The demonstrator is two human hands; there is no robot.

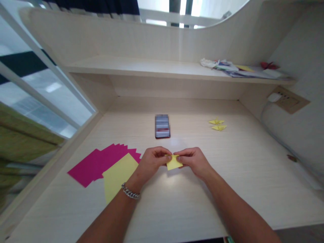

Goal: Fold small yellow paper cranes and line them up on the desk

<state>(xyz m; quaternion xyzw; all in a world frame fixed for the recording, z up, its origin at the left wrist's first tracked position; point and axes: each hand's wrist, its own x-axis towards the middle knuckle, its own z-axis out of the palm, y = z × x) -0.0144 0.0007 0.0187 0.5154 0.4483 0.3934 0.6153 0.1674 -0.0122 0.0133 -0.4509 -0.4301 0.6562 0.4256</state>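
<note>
A small folded piece of yellow paper (174,164) is held between both hands, a little above the desk. My left hand (155,160) pinches its upper left corner, thumb in front and fingers behind. On the other side my right hand (194,160) grips the upper right corner the same way. Some of the fingertips are hidden behind the paper. Beside my left forearm lies a larger yellow sheet (118,172), partly covered by that arm. It overlaps a fanned stack of magenta paper sheets (96,165).
A phone (162,126) lies beyond my hands. Two small yellow folded paper figures (218,125) sit to the right. The shelf (152,69) above carries papers (243,70) at its right end. A white charger (274,97) with a cable is plugged into the right wall.
</note>
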